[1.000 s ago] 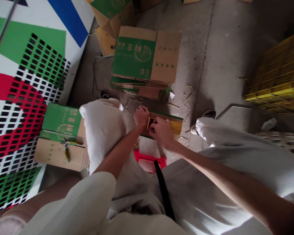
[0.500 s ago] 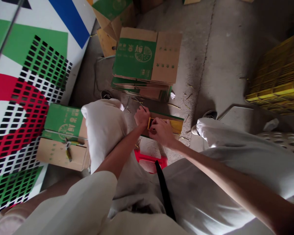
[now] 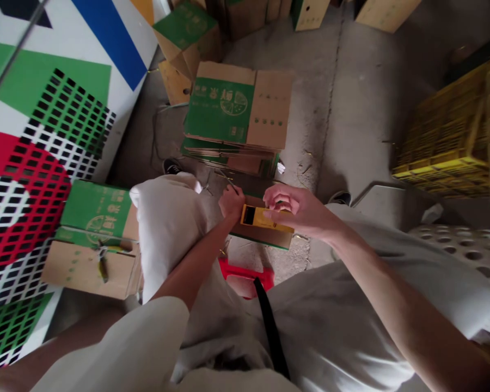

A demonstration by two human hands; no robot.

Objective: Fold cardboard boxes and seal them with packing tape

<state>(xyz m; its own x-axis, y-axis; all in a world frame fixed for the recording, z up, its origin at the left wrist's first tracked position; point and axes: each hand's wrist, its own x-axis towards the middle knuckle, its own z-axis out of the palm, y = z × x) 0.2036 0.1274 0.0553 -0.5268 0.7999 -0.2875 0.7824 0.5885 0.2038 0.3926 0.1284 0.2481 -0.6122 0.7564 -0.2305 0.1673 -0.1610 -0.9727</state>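
I look down at my lap while seated on a red stool (image 3: 245,272). My left hand (image 3: 231,200) is closed on one end of a yellow tool with a black window (image 3: 261,218), and a thin metal piece sticks up from its fist. My right hand (image 3: 296,207) hovers just above the tool's other end, fingers curled and partly apart, thumb near the yellow body. Under the tool lies a flat green and brown carton (image 3: 265,235) across my knees.
A stack of flattened green and brown cartons (image 3: 239,114) lies on the concrete floor ahead. Another carton with pliers on it (image 3: 92,239) sits at my left, beside a patterned board (image 3: 28,141). Yellow plastic crates (image 3: 453,141) stand at the right.
My right hand has lifted off the yellow tool and moved right, uncovering its top. The view has tilted up slightly. My left hand keeps its grip.
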